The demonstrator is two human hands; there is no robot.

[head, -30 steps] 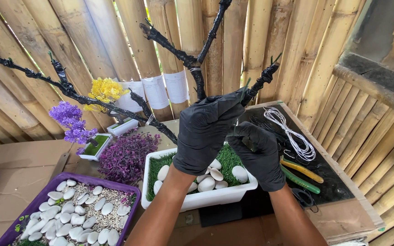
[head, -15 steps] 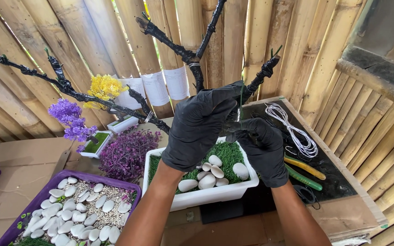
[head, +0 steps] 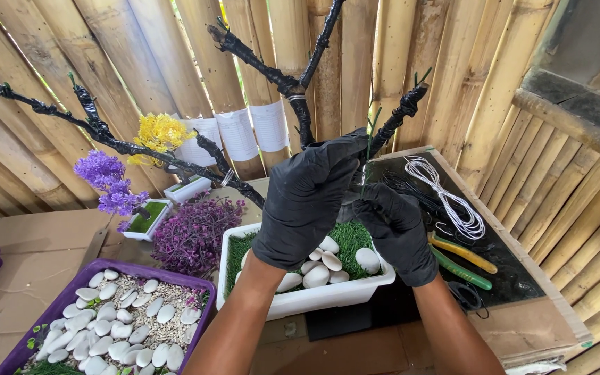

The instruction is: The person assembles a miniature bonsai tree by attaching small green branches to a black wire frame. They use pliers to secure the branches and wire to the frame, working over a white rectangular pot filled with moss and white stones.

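Purple rectangular tray of white pebbles [head: 116, 323] near left; purple leafy clump [head: 192, 232] behind it. Left hand [head: 307, 201], black-gloved, curled round the black-wrapped branch trunk [head: 300, 114] above the white rectangular planter [head: 307, 295]. Right hand [head: 397, 229] – fingers pinched on a thin green stem [head: 367, 149]. Coiled white wire [head: 446, 194] far right.

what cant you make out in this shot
Head view only:
- Base of the black branch trunk: hidden behind the left hand.
- What the right hand pinches: fingers cover it.
- Purple tray: cut off by the bottom edge.
- Paper labels: too small to read.
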